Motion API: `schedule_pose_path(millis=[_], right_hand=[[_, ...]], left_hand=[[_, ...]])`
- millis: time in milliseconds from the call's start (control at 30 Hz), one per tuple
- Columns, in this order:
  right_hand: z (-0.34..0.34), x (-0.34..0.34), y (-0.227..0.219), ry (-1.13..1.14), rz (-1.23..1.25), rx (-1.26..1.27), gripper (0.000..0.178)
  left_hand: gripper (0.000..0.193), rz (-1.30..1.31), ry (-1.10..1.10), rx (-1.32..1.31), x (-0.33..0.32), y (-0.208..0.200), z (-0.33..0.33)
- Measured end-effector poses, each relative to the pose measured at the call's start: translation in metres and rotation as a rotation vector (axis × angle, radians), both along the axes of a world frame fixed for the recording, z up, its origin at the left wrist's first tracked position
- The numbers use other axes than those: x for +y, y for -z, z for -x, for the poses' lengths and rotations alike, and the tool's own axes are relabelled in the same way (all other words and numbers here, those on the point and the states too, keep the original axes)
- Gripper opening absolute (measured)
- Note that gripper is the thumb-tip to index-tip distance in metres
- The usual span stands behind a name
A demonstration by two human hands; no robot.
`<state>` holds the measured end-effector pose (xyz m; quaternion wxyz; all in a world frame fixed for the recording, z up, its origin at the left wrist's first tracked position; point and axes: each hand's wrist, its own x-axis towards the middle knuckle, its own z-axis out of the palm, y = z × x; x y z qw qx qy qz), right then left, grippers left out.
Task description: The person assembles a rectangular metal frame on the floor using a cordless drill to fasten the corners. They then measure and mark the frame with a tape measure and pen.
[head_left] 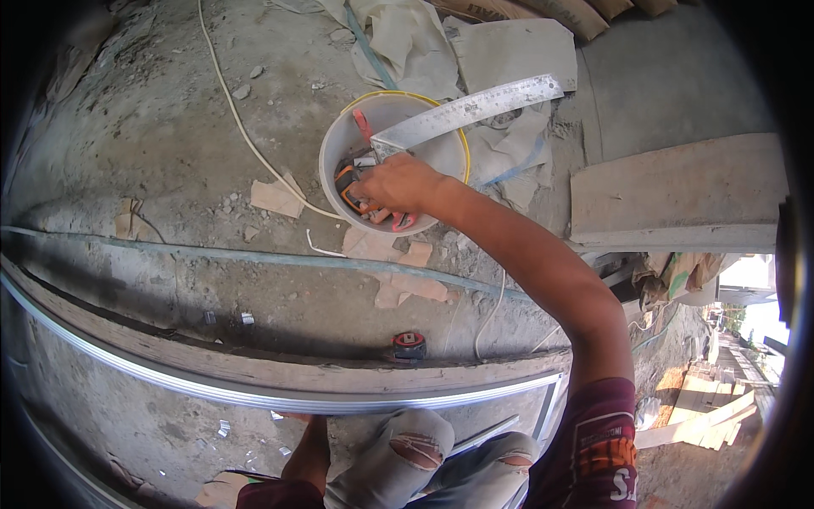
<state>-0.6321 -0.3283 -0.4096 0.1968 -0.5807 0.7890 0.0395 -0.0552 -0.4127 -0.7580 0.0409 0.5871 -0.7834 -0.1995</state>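
In the head view, the right hand (398, 182) reaches far into the white bucket (339, 144), fingers closed around an orange tool (349, 188). The steel square (471, 109) rests on the rim. The left hand is hidden behind the knee, so its state cannot be told.

The rough, dusty concrete floor (153, 127) carries a white bucket (339, 148) with torn sacks (407, 34) beside it. A pale cord (237, 119) runs across the ground, and scraps of cardboard (275, 197) lie scattered near a thin hose (212, 253). A grooved metal rail (254, 392) rests on a wooden plank (254, 363), with a small red tape measure (409, 343) just behind. A concrete slab (678, 195) lies to the right.
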Motion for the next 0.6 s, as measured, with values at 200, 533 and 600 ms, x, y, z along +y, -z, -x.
schedule_pose_path(millis=[200, 533, 600], right_hand=[[-0.021, -0.023, -0.012, 0.108, -0.287, -0.044, 0.022], [-0.025, -0.062, -0.022, -0.072, -0.565, 0.042, 0.025], [-0.012, -0.039, -0.027, 0.007, -0.403, -0.087, 0.025]], left_hand=[[0.091, -0.010, -0.007, 0.027, 0.001, 0.004, -0.003], [0.102, -0.053, -0.055, 0.079, 0.004, 0.018, -0.015], [0.104, -0.097, -0.047, 0.074, 0.007, 0.026, -0.014]])
